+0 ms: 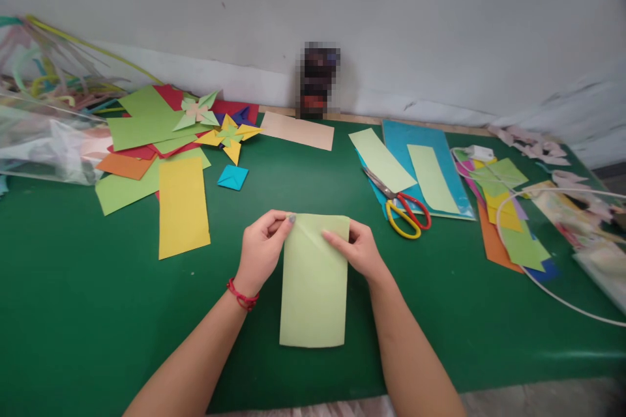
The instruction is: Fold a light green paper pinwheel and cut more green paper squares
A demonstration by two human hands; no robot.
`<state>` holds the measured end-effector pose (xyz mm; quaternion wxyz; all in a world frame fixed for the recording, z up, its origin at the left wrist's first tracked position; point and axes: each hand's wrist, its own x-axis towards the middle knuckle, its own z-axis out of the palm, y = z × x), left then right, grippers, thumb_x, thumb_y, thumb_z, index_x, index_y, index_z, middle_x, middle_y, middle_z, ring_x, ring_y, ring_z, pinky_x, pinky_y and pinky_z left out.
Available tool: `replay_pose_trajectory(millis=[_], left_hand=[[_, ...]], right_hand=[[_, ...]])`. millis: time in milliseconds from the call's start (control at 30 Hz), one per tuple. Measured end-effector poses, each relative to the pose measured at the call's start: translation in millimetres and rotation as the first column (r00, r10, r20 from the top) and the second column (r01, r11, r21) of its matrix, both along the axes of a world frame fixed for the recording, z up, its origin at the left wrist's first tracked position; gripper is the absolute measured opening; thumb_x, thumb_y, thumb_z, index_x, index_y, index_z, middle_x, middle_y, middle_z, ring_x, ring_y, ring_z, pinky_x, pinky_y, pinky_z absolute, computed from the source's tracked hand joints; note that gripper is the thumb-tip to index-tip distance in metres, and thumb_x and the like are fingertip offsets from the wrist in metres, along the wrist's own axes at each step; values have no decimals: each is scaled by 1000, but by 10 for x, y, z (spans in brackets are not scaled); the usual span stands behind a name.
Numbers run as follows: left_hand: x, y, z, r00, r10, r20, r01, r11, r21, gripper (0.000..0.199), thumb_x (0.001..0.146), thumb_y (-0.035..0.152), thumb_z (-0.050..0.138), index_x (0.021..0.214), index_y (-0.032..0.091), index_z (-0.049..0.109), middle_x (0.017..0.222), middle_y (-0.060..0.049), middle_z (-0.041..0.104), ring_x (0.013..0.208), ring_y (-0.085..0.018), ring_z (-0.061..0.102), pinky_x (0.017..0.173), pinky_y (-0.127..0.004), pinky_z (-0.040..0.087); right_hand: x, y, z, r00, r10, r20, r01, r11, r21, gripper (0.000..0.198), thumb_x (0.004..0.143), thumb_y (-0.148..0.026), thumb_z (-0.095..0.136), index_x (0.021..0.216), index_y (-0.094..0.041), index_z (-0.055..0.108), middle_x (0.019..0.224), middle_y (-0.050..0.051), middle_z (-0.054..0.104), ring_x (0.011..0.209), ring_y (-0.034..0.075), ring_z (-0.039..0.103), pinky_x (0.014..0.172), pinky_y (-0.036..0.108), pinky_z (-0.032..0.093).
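A pale green sheet of paper (pixel 314 293) hangs upright between my two hands, its long sides running toward me. My left hand (pixel 264 247) pinches the top left corner between thumb and fingers. At the top right edge, my right hand (pixel 356 246) grips the sheet with its thumb on the front and its fingers behind. A faint diagonal crease shows near the upper end. Scissors (pixel 398 199) with one red and one yellow handle lie to the right, beyond my right hand. A small folded blue paper square (pixel 233 178) rests beyond my left hand.
Yellow paper (pixel 184 208), green sheets and folded paper flowers (pixel 229 135) lie at the left. Pale green strips (pixel 433 179) rest on a blue packet (pixel 415 137). A white cable (pixel 548 292) loops at the right by paper scraps (pixel 525 247). A plastic bag (pixel 49 143) sits far left.
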<state>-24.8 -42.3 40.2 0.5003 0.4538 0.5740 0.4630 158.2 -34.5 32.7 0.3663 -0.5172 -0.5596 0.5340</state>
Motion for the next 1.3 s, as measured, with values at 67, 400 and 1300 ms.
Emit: replay_pose_trajectory(millis=[67,400,1300], left_hand=[[-1,-2,-13,1000,-3,-19,3,1000,3,24,78,37,56,90,19,65,72,-2,66,63,-13,58,53,-21,45],[19,7,-27,998,-20,-64,21,1000,19,23,79,36,55,90,19,65,69,-1,64,64,-13,58,54,-21,45],[11,-11,-34,988,69,-139,-54,992,111,17,79,34,55,81,18,62,70,-1,64,60,-11,54,52,-20,41]], right_hand=[[-6,7,6,999,-37,-31,37,999,6,24,76,-43,57,82,-19,57,72,1,55,62,13,52,52,23,43],[-7,23,12,986,-165,18,165,986,28,25,75,-45,58,73,-20,54,55,-4,43,46,9,38,42,21,32],[1,6,-2,992,-122,6,122,992,-18,33,82,-48,48,74,-19,63,42,-5,45,30,9,43,28,21,29]])
